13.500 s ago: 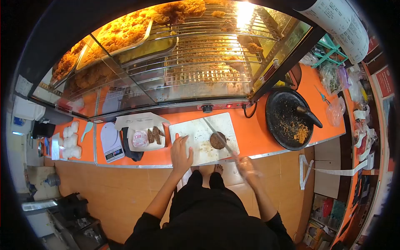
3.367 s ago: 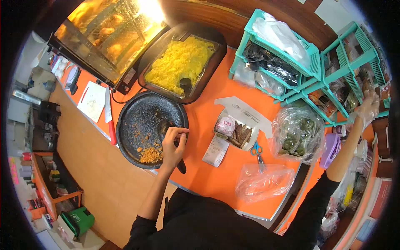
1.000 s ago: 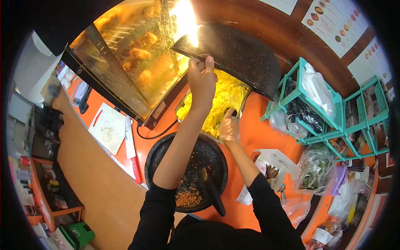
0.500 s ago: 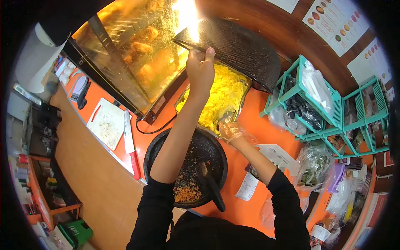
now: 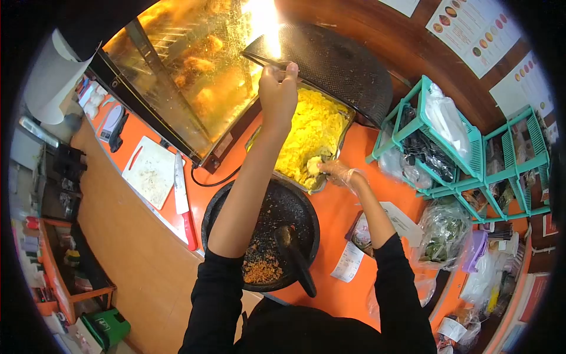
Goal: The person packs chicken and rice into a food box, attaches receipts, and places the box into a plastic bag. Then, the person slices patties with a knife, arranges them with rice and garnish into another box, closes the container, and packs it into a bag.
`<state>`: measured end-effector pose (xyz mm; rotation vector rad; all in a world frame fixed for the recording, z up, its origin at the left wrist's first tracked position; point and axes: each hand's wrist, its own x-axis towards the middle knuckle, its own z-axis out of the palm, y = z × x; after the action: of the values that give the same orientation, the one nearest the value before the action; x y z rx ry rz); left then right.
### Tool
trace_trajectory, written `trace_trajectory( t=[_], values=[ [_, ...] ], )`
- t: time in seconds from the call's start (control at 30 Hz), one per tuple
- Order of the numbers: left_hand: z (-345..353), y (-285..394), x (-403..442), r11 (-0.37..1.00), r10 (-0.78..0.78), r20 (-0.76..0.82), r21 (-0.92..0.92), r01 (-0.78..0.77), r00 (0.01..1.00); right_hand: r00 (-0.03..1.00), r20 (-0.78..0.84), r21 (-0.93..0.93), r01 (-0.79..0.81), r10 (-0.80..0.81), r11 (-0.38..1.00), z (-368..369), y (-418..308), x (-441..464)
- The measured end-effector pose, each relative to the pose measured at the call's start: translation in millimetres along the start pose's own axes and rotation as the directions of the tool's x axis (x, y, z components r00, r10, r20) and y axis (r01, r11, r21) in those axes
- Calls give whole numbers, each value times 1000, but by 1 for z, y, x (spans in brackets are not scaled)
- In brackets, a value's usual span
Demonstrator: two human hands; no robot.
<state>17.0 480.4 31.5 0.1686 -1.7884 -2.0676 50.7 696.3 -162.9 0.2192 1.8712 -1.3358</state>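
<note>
My left hand [image 5: 278,100] is closed on the near edge of a black mesh cover [image 5: 333,74], which is raised and tilted behind a metal tray [image 5: 349,125]. Soft yellow food pieces [image 5: 311,127] are heaped in the tray. At the tray's near right corner my right hand [image 5: 342,173], in a clear plastic glove, pinches a pale yellow food clump [image 5: 315,166]. Below my left forearm stands a dark stone mortar [image 5: 215,203] with reddish-orange crumbly paste [image 5: 261,270] in it. A dark pestle [image 5: 299,266] leans on its right rim.
A lit glass food warmer [image 5: 194,76] stands at the back left. A red-handled knife [image 5: 184,200] lies beside a white cutting board [image 5: 154,174]. Right of the tray are teal plastic baskets [image 5: 424,124], a receipt [image 5: 348,262] and a bag of green leaves [image 5: 441,239].
My right hand has lifted slightly and shifted right, and a pale yellow clump now shows at its fingertips. My left hand keeps hold of the mesh cover, with a small shift left.
</note>
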Motion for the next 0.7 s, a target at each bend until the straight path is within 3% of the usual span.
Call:
trace_trajectory(
  t=[0.07,0.17,0.27,0.3,0.33,0.43,0.47,0.5,0.53,0.57,0.6,0.63,0.67,0.7],
  values=[
    [3,5,-5,998,-22,-33,-55,20,999,999,-19,115,-43,46,992,0,-4,-7],
    [3,10,-6,999,-51,-50,6,51,997,994,-25,346,109,-107,932,8,-2,-14],
    [4,8,-3,995,-99,-86,-7,98,991,991,-76,463,130,-107,877,26,-9,-58],
    [3,12,-7,993,-96,-26,-73,94,995,990,-110,483,128,-85,866,33,-3,-78],
    [1,18,-12,986,-92,31,-138,96,995,986,-121,594,166,-116,787,43,6,-100],
    [-2,19,-6,993,-112,77,-23,114,991,983,-167,804,183,-81,565,52,58,-163],
    [-3,17,-5,993,-100,86,-49,105,991,918,-393,646,309,-43,698,50,83,-180],
    [-4,15,-6,993,-91,88,-73,98,992,784,-615,464,448,-86,764,47,106,-188],
    [-3,15,-8,992,-95,87,-72,101,992,595,-794,242,495,-123,834,45,128,-197],
    [-1,16,-8,991,-77,75,-101,84,994,336,-919,15,554,-207,832,47,139,-200],
    [2,18,-9,989,-57,62,-134,64,996,334,-920,15,553,-205,833,47,149,-203],
    [2,20,-11,987,-55,76,-144,66,996,266,-902,-329,88,-341,940,47,159,-205],
    [3,19,-12,987,-57,80,-144,68,995,275,-835,-550,-413,-476,726,48,167,-208],
    [4,18,-12,986,-63,72,-152,73,995,384,-791,-607,-399,-476,687,44,175,-205]
  ],
)
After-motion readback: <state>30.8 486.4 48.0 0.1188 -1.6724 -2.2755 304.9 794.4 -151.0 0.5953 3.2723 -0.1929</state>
